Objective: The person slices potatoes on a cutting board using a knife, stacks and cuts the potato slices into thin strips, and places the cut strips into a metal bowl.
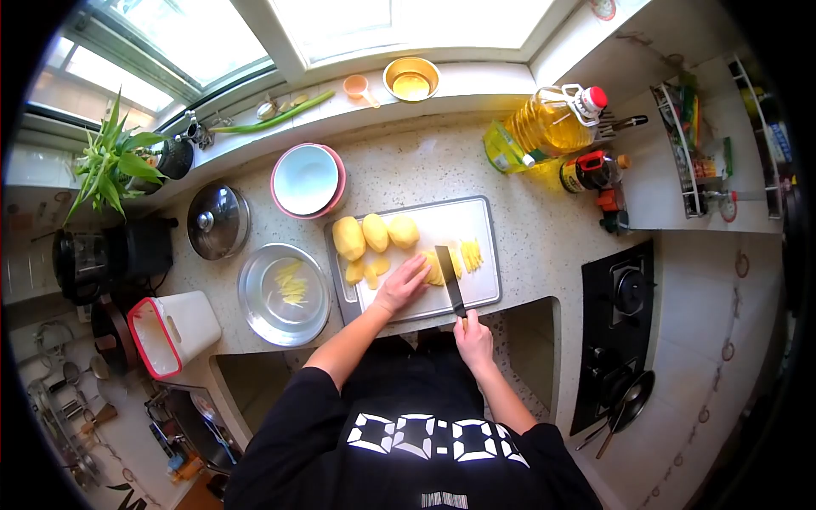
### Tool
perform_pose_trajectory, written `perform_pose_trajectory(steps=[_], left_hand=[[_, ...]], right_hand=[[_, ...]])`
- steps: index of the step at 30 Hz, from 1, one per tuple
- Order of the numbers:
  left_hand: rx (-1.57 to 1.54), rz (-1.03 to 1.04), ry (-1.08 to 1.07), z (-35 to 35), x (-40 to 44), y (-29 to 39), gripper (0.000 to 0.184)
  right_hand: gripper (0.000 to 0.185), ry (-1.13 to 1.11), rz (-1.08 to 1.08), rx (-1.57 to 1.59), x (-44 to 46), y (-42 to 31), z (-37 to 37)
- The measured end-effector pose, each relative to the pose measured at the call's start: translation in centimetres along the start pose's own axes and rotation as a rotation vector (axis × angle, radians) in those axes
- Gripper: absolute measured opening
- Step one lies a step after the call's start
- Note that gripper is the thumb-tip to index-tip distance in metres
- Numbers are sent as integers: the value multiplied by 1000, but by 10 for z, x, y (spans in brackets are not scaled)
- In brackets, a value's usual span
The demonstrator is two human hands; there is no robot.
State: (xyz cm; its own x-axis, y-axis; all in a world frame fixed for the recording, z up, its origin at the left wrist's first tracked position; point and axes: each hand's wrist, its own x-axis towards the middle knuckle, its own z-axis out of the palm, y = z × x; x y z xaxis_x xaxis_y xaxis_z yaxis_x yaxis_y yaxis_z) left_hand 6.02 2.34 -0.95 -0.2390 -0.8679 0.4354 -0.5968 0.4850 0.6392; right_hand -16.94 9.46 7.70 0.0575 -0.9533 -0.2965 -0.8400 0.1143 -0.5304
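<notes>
My right hand point(473, 338) is wrapped round the handle of a kitchen knife point(450, 283), whose dark blade stands over the white cutting board point(408, 310). Left of the blade, my left hand point(403, 287) presses its bent fingers down on sliced potato point(435, 270), partly covering it. Cut potato strips point(471, 255) lie on the board to the right of the knife. Peeled whole potatoes point(348, 238) sit along the board's upper left, with smaller potato pieces point(371, 274) below them. More strips point(291, 283) rest in a metal basin point(244, 293) left of the board.
Stacked bowls point(306, 178) and a lidded pot point(217, 223) stand behind the basin. A white bin point(189, 327) is at the counter's left. An oil jug point(552, 123) and a sauce bottle point(591, 172) stand back right, with a black stove point(616, 331) nearer.
</notes>
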Motion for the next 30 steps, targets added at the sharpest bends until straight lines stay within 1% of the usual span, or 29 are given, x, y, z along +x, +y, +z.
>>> perform_pose_trajectory(steps=[3,6,20,26,29,30], left_hand=[[9,37,-22,2,-6,-6,41],[63,28,-8,4,-6,-4,37],[139,32,-11,5,-5,-4,35],[144,24,-25,4,-6,-4,35],[173,33,-59,5,-8,-5,35],[189,35,-74,4,-8,-5,35]], right_hand=[[23,-22,7,-16,-5,-5,-2],[23,-22,-2,-34,-8,-3,0],[25,-28,1,-138,1,0,16],[28,-9,30,-154,13,1,18],[28,21,116,-129,17,5,18],[28,-2,114,-130,20,8,16]])
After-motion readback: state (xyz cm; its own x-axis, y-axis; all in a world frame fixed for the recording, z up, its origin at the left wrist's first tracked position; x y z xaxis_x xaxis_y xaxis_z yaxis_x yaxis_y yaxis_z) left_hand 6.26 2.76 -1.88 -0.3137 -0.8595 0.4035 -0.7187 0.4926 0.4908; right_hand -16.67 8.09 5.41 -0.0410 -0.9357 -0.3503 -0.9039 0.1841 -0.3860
